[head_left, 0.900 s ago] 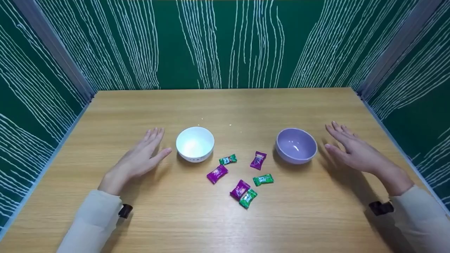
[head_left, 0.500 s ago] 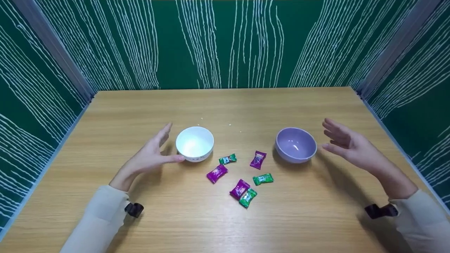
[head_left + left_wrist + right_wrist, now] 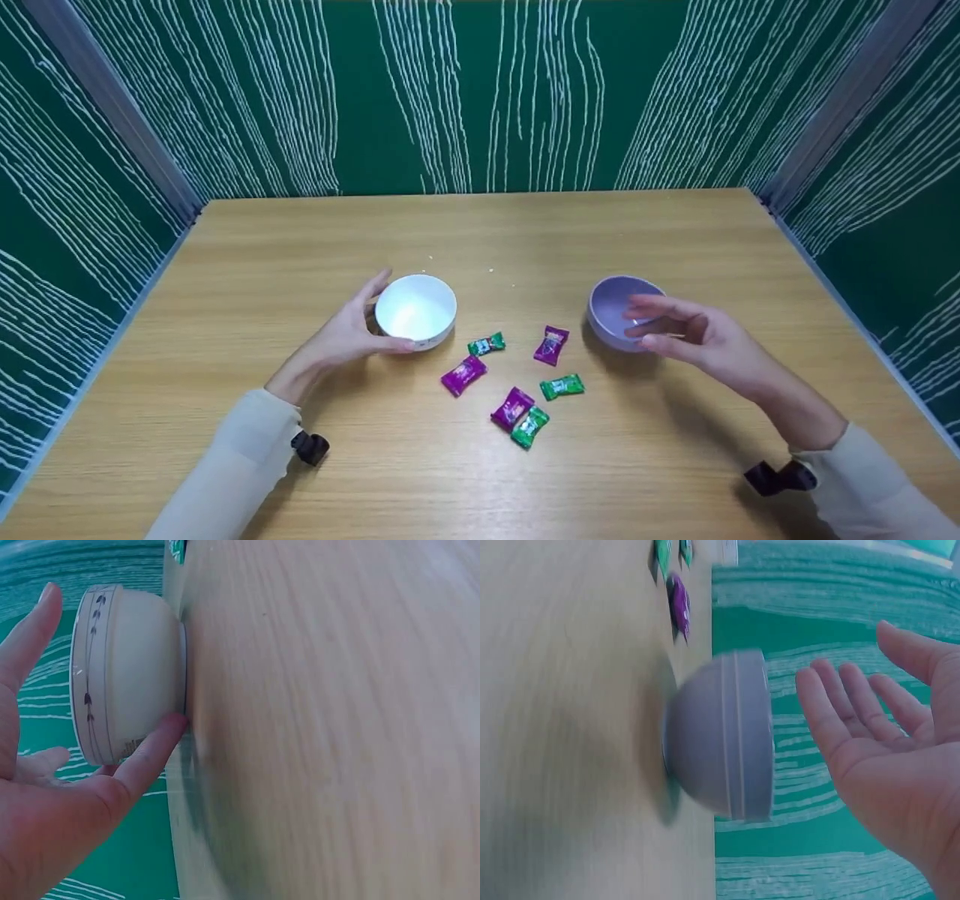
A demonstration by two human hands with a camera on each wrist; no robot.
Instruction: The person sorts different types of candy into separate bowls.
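Note:
My left hand (image 3: pixel 345 334) is at the left side of a white bowl (image 3: pixel 416 307), its thumb along the near side and fingers at the far side. In the left wrist view that bowl (image 3: pixel 142 667) shows a thin blue leaf band under its rim; one straight finger reaches low beside its base, and the thumb stands apart from the wall. My right hand (image 3: pixel 705 337), fingers loosely bent, overlaps the right part of a purple bowl (image 3: pixel 611 311). From the right wrist view this hand (image 3: pixel 885 742) is above rim height, apart from the bowl (image 3: pixel 720 735), holding nothing.
Between the bowls and nearer me lie several wrapped candies, among them a purple one (image 3: pixel 464 375) and a green one (image 3: pixel 562 386). Small white specks dot the wooden table (image 3: pixel 480 232) behind. Green walls with white lines (image 3: pixel 360 97) enclose it at the back and sides.
My left hand has moved right, up to the white bowl's side. From beyond the purple bowl, my right hand has come left over it. Bowls and candies stay in place.

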